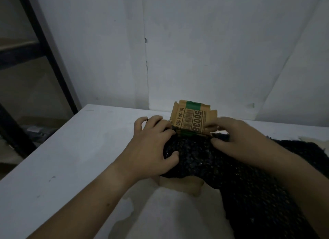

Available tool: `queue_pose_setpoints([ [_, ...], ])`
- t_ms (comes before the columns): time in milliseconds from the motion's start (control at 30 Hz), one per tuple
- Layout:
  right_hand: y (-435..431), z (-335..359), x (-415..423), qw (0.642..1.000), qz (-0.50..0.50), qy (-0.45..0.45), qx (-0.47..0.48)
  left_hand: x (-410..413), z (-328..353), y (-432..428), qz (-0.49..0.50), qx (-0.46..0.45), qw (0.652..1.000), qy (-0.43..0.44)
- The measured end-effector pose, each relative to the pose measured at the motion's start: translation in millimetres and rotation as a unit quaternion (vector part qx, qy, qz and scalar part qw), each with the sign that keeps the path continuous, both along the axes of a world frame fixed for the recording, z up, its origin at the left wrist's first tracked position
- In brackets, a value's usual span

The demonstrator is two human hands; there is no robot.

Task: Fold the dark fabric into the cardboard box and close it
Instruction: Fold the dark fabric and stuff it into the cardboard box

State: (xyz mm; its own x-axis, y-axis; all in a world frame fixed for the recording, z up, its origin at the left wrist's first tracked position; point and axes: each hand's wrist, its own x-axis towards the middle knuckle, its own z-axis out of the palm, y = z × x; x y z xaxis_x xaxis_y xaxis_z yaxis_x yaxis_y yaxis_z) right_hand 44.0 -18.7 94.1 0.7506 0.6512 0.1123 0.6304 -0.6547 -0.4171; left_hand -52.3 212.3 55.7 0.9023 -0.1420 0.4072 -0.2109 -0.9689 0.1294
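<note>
Head view, as I see it from my station. Left hand [153,146]: bare, with faint creases across the wrist. Left forearm [89,203]: bare as far as the bottom edge of the frame, with one small dark mark [107,204] on its upper side. Right hand [236,141] and right forearm [293,176]: bare too, dimly lit, with soft outlines.

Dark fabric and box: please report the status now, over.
Left hand grips bunched dark fabric at the cardboard box. Right hand pinches the box edge. Much fabric trails out to the right; box not closed.
</note>
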Motion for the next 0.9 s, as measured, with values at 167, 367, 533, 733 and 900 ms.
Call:
queue_pose_setpoints([
  [167,-24.6,-2.2,-26.6,0.998,-0.024,0.034,-0.044,13.7,6.6,-5.2,-0.012,0.031,0.998,0.059],
  [367,-8.6,-9.3,-43.1,0.989,0.007,-0.12,-0.09,20.1,-0.5,-12.8,-0.002,0.006,0.991,0.132],
  [533,13.0,-14.0,-44.7,0.97,0.014,-0.14,-0.199,7.7,-2.0,-19.7,0.002,0.012,0.998,0.066],
  [733,23.7,-26.1,-34.1,0.965,-0.004,-0.128,-0.229,-1.7,-5.1,-10.3,0.038,-0.016,0.999,0.034],
  [900,19.5,-19.9,-32.0,0.967,-0.005,-0.148,-0.208,-2.2,2.2,-12.0,0.022,0.031,0.998,0.05],
])
